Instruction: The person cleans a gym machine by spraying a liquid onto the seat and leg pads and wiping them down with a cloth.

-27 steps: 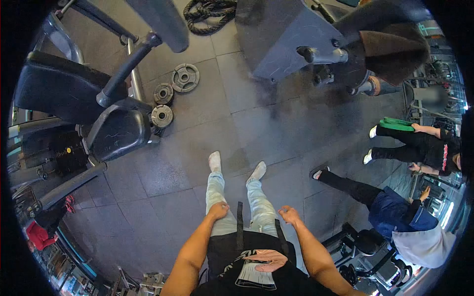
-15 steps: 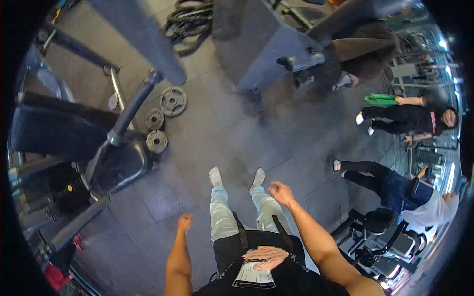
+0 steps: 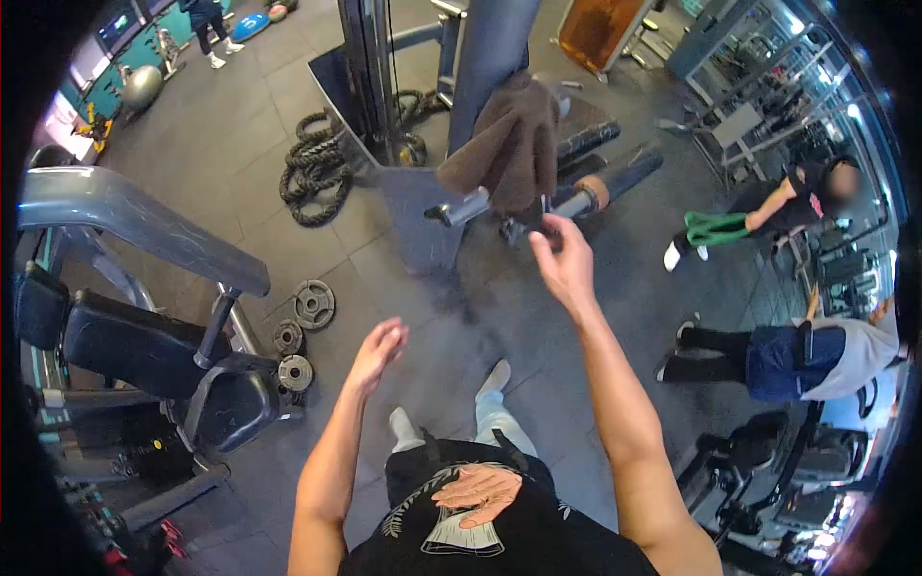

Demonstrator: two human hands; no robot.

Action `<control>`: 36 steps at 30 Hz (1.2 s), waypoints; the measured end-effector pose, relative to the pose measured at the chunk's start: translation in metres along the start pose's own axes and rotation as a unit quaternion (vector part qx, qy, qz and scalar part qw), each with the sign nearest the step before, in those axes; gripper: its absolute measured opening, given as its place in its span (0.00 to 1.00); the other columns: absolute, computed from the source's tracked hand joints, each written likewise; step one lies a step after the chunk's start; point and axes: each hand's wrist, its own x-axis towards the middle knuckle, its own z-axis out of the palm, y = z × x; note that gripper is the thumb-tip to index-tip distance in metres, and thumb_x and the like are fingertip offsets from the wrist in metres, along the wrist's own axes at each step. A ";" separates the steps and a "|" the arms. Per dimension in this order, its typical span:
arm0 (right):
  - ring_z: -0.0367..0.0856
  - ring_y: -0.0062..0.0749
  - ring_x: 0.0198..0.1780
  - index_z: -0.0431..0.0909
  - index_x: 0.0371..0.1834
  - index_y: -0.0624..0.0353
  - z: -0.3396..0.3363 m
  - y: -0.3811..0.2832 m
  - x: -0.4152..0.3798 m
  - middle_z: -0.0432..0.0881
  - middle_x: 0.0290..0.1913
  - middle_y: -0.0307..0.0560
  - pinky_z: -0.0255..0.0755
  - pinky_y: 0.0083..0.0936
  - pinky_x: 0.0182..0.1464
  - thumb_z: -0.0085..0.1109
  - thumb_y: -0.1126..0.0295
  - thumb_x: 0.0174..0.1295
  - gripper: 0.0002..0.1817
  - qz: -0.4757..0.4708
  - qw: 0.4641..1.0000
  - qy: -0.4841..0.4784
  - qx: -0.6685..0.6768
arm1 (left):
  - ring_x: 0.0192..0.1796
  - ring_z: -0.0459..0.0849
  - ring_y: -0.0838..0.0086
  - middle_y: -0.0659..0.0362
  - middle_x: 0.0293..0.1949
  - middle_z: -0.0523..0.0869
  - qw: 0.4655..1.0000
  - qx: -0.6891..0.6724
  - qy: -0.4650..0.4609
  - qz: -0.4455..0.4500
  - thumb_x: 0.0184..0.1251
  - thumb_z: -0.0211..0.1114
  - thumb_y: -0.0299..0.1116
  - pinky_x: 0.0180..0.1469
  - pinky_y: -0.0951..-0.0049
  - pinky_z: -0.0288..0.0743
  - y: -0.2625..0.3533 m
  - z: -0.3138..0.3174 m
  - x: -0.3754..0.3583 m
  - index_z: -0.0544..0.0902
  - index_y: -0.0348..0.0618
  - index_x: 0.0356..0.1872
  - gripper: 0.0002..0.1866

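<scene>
My right hand (image 3: 567, 264) reaches forward, its thumb and fingers parted and nothing in them. The fingertips are close below the bottom edge of a brown towel (image 3: 509, 144), which hangs draped over the grey frame of a gym machine (image 3: 423, 216). Beside the fingertips, padded rollers (image 3: 626, 182) stick out of that machine. My left hand (image 3: 379, 355) is held out over the floor with loosely extended fingers, holding nothing, apart from any equipment.
Weight plates (image 3: 313, 305) lean by a padded bench machine (image 3: 139, 346) on the left. A coiled battle rope (image 3: 317, 173) lies ahead on the floor. To the right, one person (image 3: 807, 202) holds a green resistance band (image 3: 718, 228); another person (image 3: 797, 360) stands nearer.
Both hands have risen and reached forward, the right one up to the towel. My feet have shifted with a step, and the machine with the towel shows more fully.
</scene>
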 end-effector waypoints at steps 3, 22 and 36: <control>0.83 0.52 0.51 0.78 0.57 0.62 0.010 -0.015 0.045 0.82 0.54 0.58 0.76 0.43 0.53 0.68 0.46 0.59 0.33 -0.031 0.998 -0.011 -0.053 | 0.67 0.73 0.66 0.57 0.67 0.76 0.992 0.005 0.023 0.122 0.75 0.60 0.51 0.65 0.54 0.66 0.087 0.085 0.052 0.65 0.48 0.74 0.33; 0.82 0.40 0.50 0.79 0.53 0.59 -0.202 0.044 0.243 0.82 0.51 0.49 0.78 0.38 0.49 0.62 0.50 0.65 0.25 0.168 0.781 0.156 0.582 | 0.66 0.76 0.63 0.49 0.61 0.78 0.825 0.196 0.237 0.474 0.66 0.69 0.37 0.68 0.62 0.68 0.265 0.222 0.095 0.66 0.39 0.72 0.35; 0.79 0.44 0.57 0.75 0.61 0.61 -0.241 0.341 0.052 0.81 0.55 0.50 0.73 0.43 0.61 0.70 0.70 0.60 0.25 0.416 0.687 0.285 0.524 | 0.55 0.85 0.69 0.53 0.55 0.86 0.880 0.060 0.255 0.396 0.68 0.66 0.21 0.60 0.67 0.77 0.218 0.212 0.195 0.80 0.33 0.59 0.18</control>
